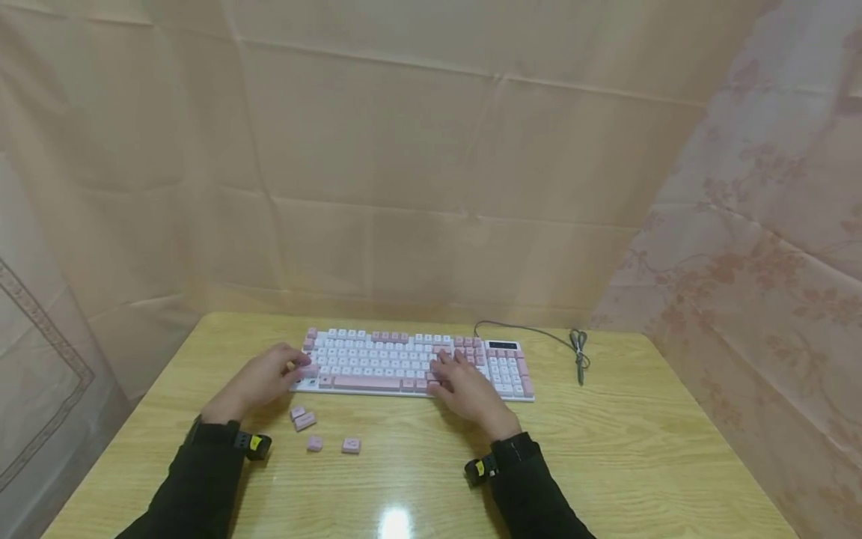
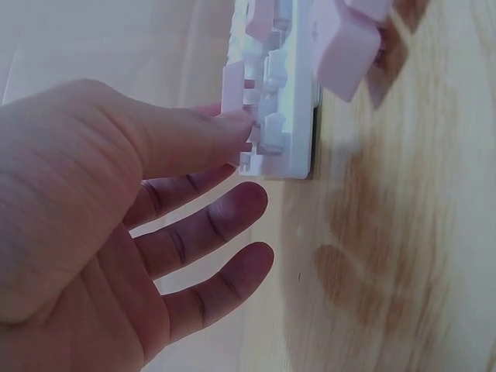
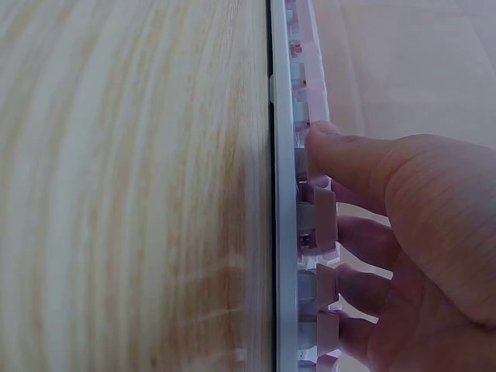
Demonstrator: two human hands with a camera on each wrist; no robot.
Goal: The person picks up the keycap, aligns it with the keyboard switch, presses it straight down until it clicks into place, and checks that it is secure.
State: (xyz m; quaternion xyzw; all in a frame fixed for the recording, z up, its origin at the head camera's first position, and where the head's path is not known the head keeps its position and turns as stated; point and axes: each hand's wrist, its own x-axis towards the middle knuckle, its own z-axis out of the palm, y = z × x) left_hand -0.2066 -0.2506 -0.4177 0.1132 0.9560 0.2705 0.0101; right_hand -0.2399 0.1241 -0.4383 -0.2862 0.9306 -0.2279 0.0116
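Keyboard (image 1: 411,367), pink-and-white, one, lower centre of the frame; work judged partial: most keys (image 1: 367,362) capped, some switches (image 2: 273,133) at its lower left bare. Loose pink keycaps (image 1: 305,421), four, below its left half. Left hand (image 1: 263,379): thumb and finger pinching pink keycap (image 2: 232,87), keyboard's left edge. Right hand (image 1: 469,387): fingers spread on keys, right of centre

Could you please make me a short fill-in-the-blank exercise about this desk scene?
The number of loose keycaps on the table is ____.
The left hand touches a key coloured ____.
In the head view, the keyboard lies to the ____ of the bundled cable.
There, the right hand lies over the keyboard's ____ half.

Missing words: four; pink; left; right.
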